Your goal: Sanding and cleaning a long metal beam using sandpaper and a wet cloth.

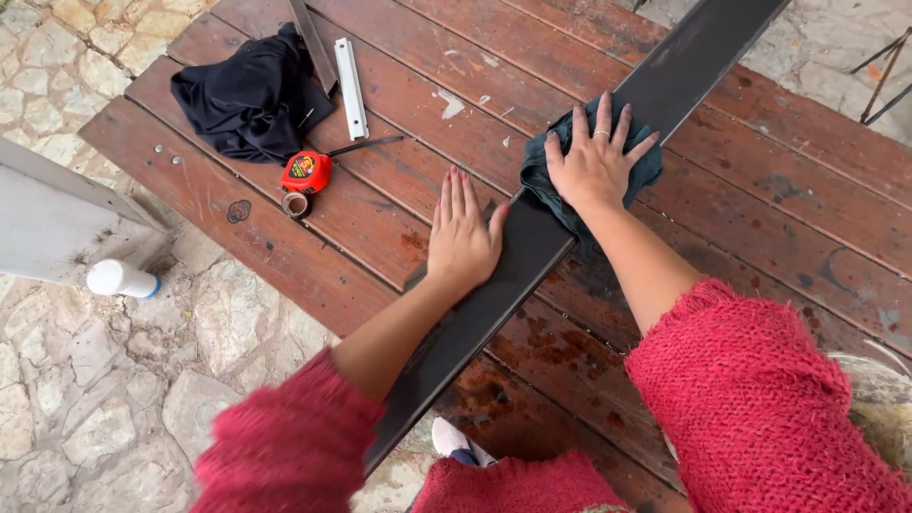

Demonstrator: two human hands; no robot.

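Observation:
A long dark metal bar [698, 52] lies diagonally across a red-brown wooden table [788, 218]. My right hand [597, 157] presses flat, fingers spread, on a dark teal cloth [540, 180] that sits on the bar. My left hand [463, 233] rests flat and open on the table at the bar's left edge, thumb touching the bar. Both arms wear fuzzy red sleeves.
A black cloth bundle [249, 100], a red tape measure [306, 172], a small roll of tape [295, 203] and a white metal strip [351, 87] lie at the table's far left. A white tube [122, 278] lies on the stone floor. Metal legs [879, 71] stand at the far right.

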